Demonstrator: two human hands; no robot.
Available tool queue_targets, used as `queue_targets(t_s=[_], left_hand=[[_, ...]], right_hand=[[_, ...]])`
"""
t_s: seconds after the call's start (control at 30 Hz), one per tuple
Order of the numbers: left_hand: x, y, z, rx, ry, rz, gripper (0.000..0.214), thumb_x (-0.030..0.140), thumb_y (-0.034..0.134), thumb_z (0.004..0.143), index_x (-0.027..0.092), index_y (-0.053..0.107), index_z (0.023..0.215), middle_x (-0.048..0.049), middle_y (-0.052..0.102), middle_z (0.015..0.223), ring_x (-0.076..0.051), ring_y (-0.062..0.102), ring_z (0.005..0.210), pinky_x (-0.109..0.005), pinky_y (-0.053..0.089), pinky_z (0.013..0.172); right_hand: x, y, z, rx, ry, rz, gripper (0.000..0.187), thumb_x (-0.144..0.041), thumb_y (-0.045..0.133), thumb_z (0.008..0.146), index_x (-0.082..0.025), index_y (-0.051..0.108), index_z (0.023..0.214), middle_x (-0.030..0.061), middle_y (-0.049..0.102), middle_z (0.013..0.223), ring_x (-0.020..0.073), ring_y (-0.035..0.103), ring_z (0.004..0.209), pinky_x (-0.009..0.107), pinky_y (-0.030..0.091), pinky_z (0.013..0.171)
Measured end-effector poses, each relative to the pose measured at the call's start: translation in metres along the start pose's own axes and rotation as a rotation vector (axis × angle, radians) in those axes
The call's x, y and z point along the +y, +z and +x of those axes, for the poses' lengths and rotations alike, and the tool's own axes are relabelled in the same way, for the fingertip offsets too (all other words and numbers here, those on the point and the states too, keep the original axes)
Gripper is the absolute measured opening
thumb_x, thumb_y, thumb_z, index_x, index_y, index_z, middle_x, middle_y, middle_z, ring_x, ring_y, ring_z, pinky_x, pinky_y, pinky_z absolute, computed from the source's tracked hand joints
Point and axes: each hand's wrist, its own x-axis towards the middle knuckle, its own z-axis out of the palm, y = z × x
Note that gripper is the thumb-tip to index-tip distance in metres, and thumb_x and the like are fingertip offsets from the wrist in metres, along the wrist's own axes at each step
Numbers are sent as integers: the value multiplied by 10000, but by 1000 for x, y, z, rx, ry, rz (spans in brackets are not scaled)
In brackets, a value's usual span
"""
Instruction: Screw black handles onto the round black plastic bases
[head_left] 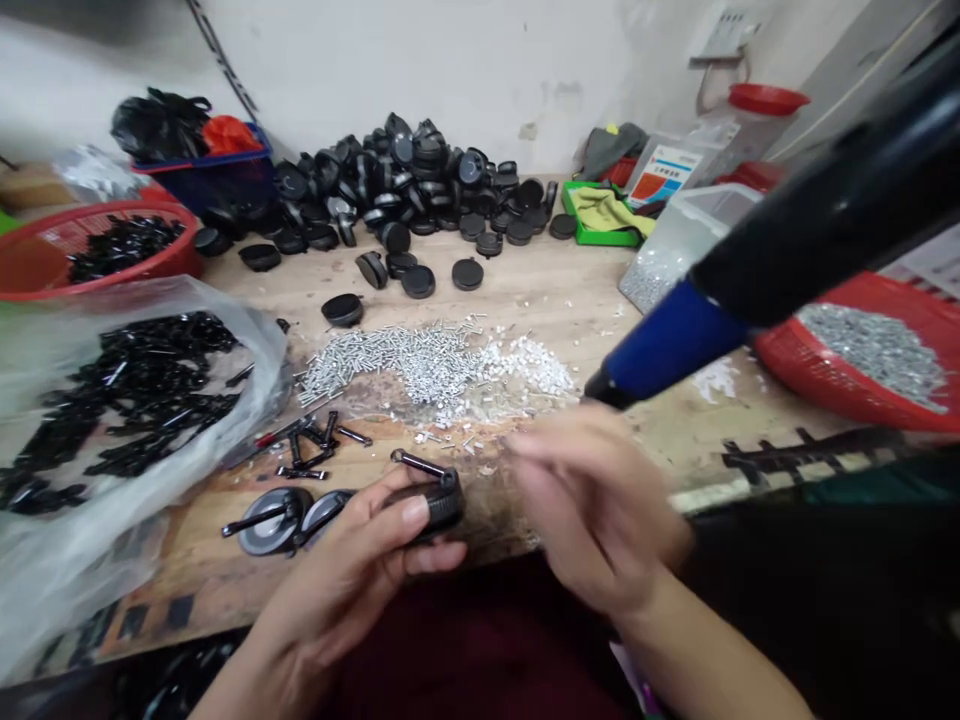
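My left hand (390, 540) is closed around a round black part with a ribbed rim (439, 505). A short black arm (422, 466) sits on top of that part. To its right, my right hand (600, 500) is smeared by motion, so whatever its fingers may hold cannot be made out. Just above those fingers is the tip of a blue and black power screwdriver (675, 335), slanting in from the upper right. Two round parts with grey faces and black arms (270, 522) lie beside my left hand. Several loose black arms (304, 473) rest farther back.
Metal pins (360, 355) and small white pieces (532, 362) are heaped mid-table. Many round black parts (420, 170) are piled against the wall. At left are a plastic bag of black pieces (157, 370) and a red basket (30, 250); at right, a red basket of metal parts (832, 385).
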Motion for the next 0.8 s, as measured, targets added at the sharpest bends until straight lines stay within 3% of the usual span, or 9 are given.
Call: queue_targets(t_s=[0.07,0.13,0.23,0.33,0.5,0.8], left_hand=[[-2,2,-3,-74,-75,50,281,248,804,662,197,719,925,-40,639,972,-170,597,875,-278,594,671],[-4,3,-6,-92,-119,93,290,249,788,685,216,717,964,-52,637,1016,-185,586,920,-286,590,684],[-4,4,-7,-71,-162,146,324,265,801,666,221,719,976,-67,629,1034,-199,571,937,-295,587,681],[-4,4,-8,-51,-185,175,355,285,817,641,218,719,976,-73,627,1018,-205,565,928,-312,586,684],[-5,4,-8,-31,-182,196,361,293,826,622,216,724,960,-68,631,981,-207,572,909,-309,581,674],[-6,4,-10,-48,-175,183,323,269,816,637,204,726,940,-63,643,915,-169,590,780,-313,580,646]], right_hand=[[11,15,9,-336,248,218,163,-278,539,888,-208,662,971,30,682,919,130,632,785,257,510,694],[26,28,19,-650,382,405,183,-293,569,869,-168,675,950,31,684,900,127,621,805,251,486,724],[44,39,27,-888,451,621,97,-187,613,828,-124,680,859,-3,655,768,94,585,739,229,452,735],[50,43,25,-913,595,759,38,-136,639,796,-115,670,803,-43,607,639,69,542,629,220,430,688],[50,43,20,-871,738,802,21,-137,682,762,-129,675,781,-47,618,650,61,536,626,211,410,657],[52,44,16,-943,689,726,181,-302,683,773,-127,673,817,-44,556,608,53,469,548,215,389,572]])
